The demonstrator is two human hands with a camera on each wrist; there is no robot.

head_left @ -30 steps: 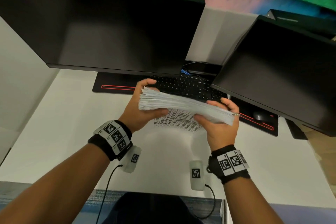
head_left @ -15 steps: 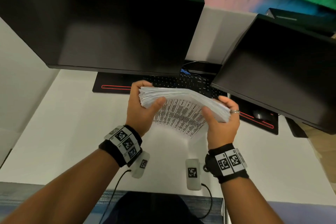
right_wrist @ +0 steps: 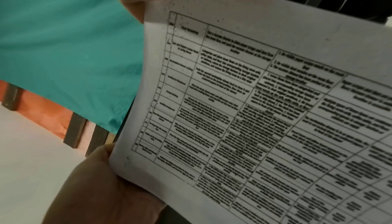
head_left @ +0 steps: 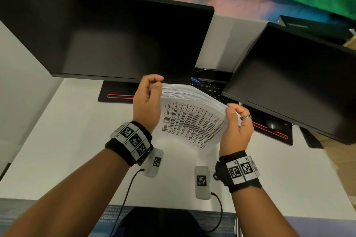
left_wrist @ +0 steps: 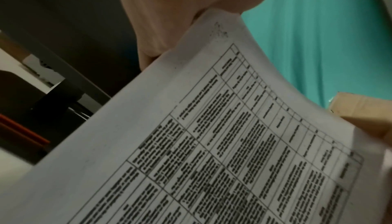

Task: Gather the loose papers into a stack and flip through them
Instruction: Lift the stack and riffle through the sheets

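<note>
A thick stack of papers (head_left: 190, 119) printed with tables hangs in the air above the white desk, tipped steeply so its printed underside faces me. My left hand (head_left: 149, 95) grips the stack's upper left corner, thumb and fingers curled round the edge. At the lower right edge my right hand (head_left: 236, 119), a ring on one finger, pinches the sheets. Both wrist views are filled by the printed sheet (left_wrist: 212, 143) (right_wrist: 254, 110), with the thumb of each hand at its top corner.
Two dark monitors (head_left: 115, 40) (head_left: 300, 82) stand close behind the stack. A black keyboard (head_left: 212, 90) on a red-trimmed desk mat (head_left: 115, 95) lies beneath them, a mouse (head_left: 272, 124) at the right. The white desk (head_left: 67, 140) spreads in front.
The stack has gone from lying nearly flat to tipped up steeply, showing the printed underside. My left hand rose and moved further back; the right hand shifted to pinch the lower edge.
</note>
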